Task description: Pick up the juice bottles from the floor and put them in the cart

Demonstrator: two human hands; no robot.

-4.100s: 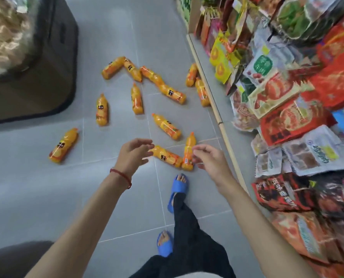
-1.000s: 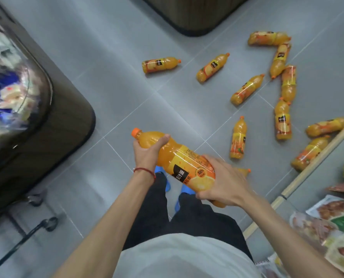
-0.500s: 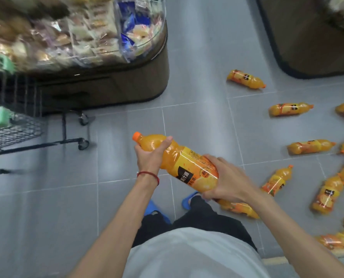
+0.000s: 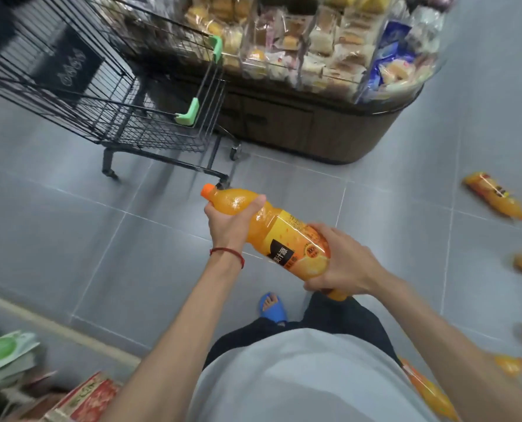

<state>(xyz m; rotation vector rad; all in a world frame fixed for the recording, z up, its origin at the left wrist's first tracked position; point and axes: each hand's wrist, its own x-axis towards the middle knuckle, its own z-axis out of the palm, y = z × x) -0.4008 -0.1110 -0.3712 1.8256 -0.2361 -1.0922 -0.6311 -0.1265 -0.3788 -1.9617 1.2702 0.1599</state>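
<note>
Both your hands hold one juice bottle point(image 4: 284, 236). It lies slantwise in the air, orange cap to the far left, base to the near right.

Your left hand point(image 4: 232, 222) wraps the shoulder just below the cap, with a red cord point(image 4: 227, 254) on that wrist. Your right hand point(image 4: 346, 264) curls round the labelled lower end.

The bottle hangs above the grey floor point(image 4: 71, 239), on the near side of the cart point(image 4: 122, 123) and outside it. The cart is black wire with green corner guards and stands far left, beside a display stand point(image 4: 314, 129) of wrapped baked goods.

Loose bottles point(image 4: 494, 199) lie on the floor at right, blurred.
</note>
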